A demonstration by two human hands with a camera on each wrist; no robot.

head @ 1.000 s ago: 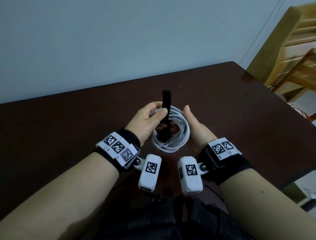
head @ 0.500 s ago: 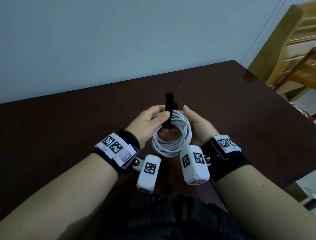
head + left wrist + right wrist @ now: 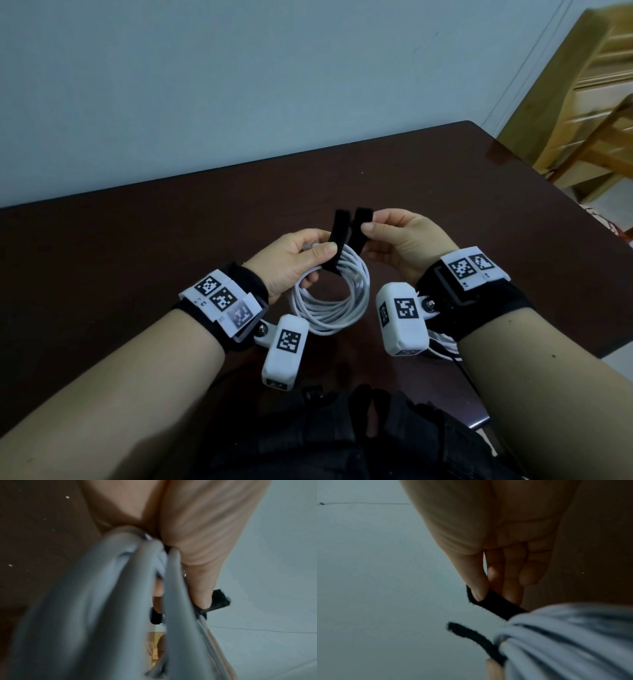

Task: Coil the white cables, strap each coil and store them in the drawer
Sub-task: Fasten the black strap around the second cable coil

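since a moment ago, the black strap (image 3: 343, 236) has split into two raised ends at the coil's 12 o'clock. right hand (image 3: 404, 245) pinches one end; left hand (image 3: 295, 258) grips the white cable coil (image 3: 334, 294) and the other end, above the table (image 3: 137, 246).

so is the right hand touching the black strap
Touching: in the right wrist view the right hand pinches one end of the black strap between thumb and fingers.
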